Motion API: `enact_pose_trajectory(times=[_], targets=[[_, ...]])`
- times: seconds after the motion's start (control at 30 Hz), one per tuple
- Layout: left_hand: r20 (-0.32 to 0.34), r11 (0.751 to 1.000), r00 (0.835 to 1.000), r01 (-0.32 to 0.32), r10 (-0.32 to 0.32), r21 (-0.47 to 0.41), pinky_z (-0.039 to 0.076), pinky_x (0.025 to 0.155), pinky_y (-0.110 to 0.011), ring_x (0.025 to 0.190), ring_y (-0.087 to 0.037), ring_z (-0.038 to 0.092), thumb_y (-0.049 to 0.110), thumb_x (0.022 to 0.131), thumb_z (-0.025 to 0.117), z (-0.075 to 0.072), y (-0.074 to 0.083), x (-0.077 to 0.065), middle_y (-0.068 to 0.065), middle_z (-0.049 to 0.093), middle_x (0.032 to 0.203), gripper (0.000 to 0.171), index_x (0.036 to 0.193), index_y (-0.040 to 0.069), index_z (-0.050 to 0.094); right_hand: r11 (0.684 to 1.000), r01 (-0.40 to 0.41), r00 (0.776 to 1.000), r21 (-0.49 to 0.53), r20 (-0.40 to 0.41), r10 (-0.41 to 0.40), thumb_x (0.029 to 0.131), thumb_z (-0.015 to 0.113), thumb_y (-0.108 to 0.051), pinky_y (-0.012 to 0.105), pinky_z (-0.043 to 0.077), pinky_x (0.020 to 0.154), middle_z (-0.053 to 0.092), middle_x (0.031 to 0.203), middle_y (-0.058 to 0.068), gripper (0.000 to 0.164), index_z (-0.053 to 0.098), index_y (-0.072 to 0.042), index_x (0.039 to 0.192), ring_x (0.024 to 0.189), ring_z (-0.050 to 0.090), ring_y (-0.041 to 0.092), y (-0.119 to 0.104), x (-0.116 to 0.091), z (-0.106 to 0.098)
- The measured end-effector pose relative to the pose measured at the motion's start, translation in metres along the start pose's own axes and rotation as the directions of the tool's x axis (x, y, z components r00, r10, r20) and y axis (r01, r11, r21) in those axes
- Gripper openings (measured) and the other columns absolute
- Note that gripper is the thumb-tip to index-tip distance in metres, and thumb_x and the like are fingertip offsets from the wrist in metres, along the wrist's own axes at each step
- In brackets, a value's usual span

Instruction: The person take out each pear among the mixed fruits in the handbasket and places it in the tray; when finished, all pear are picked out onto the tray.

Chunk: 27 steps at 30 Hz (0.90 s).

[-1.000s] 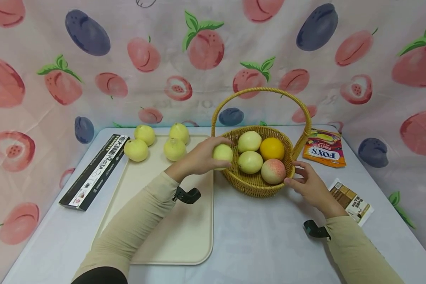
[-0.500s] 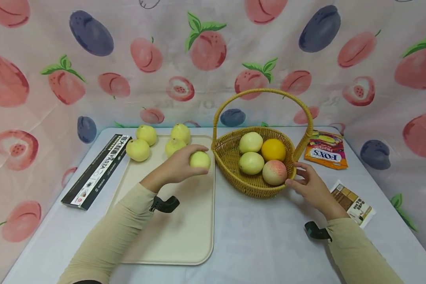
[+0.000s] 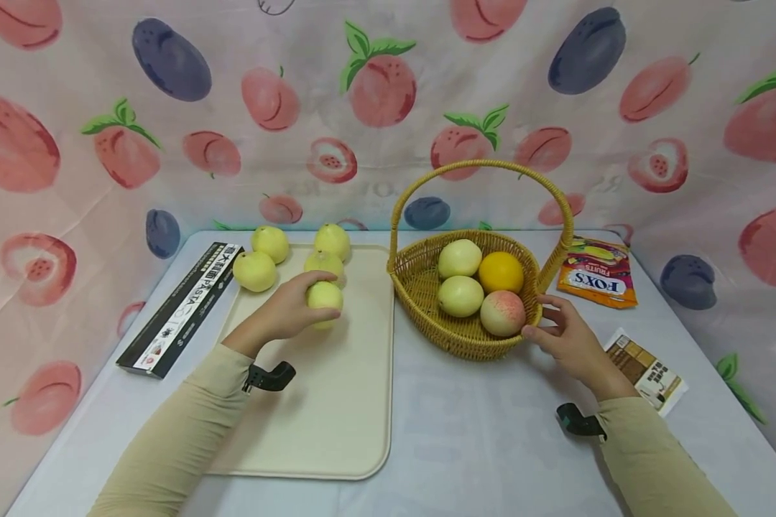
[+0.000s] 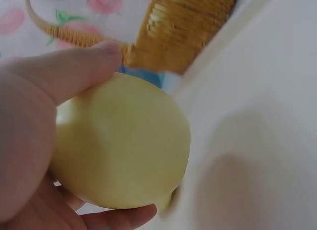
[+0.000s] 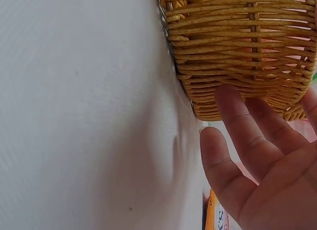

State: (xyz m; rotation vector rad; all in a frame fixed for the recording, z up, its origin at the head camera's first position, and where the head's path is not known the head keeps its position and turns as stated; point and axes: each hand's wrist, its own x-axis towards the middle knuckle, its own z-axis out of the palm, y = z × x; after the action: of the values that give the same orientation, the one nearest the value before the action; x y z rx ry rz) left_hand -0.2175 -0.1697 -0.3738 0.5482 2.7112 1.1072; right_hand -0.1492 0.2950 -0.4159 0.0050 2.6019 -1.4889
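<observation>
My left hand (image 3: 287,310) grips a pale yellow pear (image 3: 324,301) over the beige tray (image 3: 323,402), thumb on one side and fingers on the other. In the left wrist view the pear (image 4: 124,141) fills the hand, with its shadow on the tray beside it. A second pear (image 3: 324,264) lies just behind the held one. My right hand (image 3: 569,345) touches the right rim of the wicker basket (image 3: 440,337); in the right wrist view its fairly straight fingers (image 5: 242,126) rest against the woven side. Inside the basket are two pears (image 3: 460,296), an orange (image 3: 501,272) and a peach (image 3: 502,313).
More pears (image 3: 255,271) sit at the tray's back edge and corner. A black pasta box (image 3: 179,309) lies along the tray's left side. An orange Fox's candy bag (image 3: 598,273) and a brown-and-white packet (image 3: 647,372) lie right of the basket, whose tall handle (image 3: 481,164) arches upward.
My left hand has carried the pear leftward from the basket's left rim to over the tray. The right hand stays at the basket, which has not moved.
</observation>
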Motion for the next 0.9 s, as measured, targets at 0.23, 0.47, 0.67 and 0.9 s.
enact_pose_trajectory(times=[0.23,0.47,0.67,0.9], targets=[[-0.054,0.999,0.998,0.044,-0.043,0.015,0.034,0.108,-0.055,0.131,-0.035,0.045,0.026,0.088,0.077,-0.008,-0.025,-0.006,-0.019,0.049,0.144,0.062,0.142,0.007,0.052,1.000,-0.005,1.000,-0.004,0.002,0.005,0.098,0.064,-0.041,0.038,0.051,0.088,0.028,0.154,0.032,0.083,0.017,-0.006,0.158,0.122,0.052,0.043,-0.001,0.000,0.000],[-0.120,0.994,0.987,0.108,-0.104,0.024,0.033,0.107,-0.057,0.131,-0.038,0.044,0.030,0.088,0.077,-0.020,-0.042,-0.018,-0.018,0.048,0.146,0.065,0.143,0.008,0.051,1.000,0.001,1.000,0.008,0.003,-0.001,0.099,0.064,-0.037,0.032,0.051,0.085,0.028,0.154,0.033,0.081,0.017,-0.005,0.157,0.122,0.053,0.043,0.000,0.001,0.000],[-0.150,0.986,0.977,0.160,-0.152,0.043,0.033,0.105,-0.059,0.130,-0.041,0.043,0.030,0.088,0.077,-0.030,-0.056,-0.030,-0.021,0.047,0.146,0.067,0.144,0.007,0.049,1.000,0.007,1.000,0.011,0.001,-0.007,0.099,0.064,-0.036,0.029,0.051,0.083,0.029,0.154,0.033,0.080,0.018,-0.005,0.157,0.121,0.053,0.043,-0.001,0.000,0.000],[-0.212,0.981,0.968,0.160,-0.135,0.107,0.034,0.104,-0.061,0.128,-0.044,0.043,0.031,0.087,0.078,-0.037,-0.067,-0.042,-0.026,0.046,0.142,0.068,0.142,0.002,0.050,1.000,0.009,1.000,0.012,-0.002,-0.009,0.099,0.064,-0.036,0.027,0.051,0.082,0.030,0.153,0.033,0.080,0.019,-0.004,0.157,0.121,0.053,0.044,-0.001,-0.001,-0.001]])
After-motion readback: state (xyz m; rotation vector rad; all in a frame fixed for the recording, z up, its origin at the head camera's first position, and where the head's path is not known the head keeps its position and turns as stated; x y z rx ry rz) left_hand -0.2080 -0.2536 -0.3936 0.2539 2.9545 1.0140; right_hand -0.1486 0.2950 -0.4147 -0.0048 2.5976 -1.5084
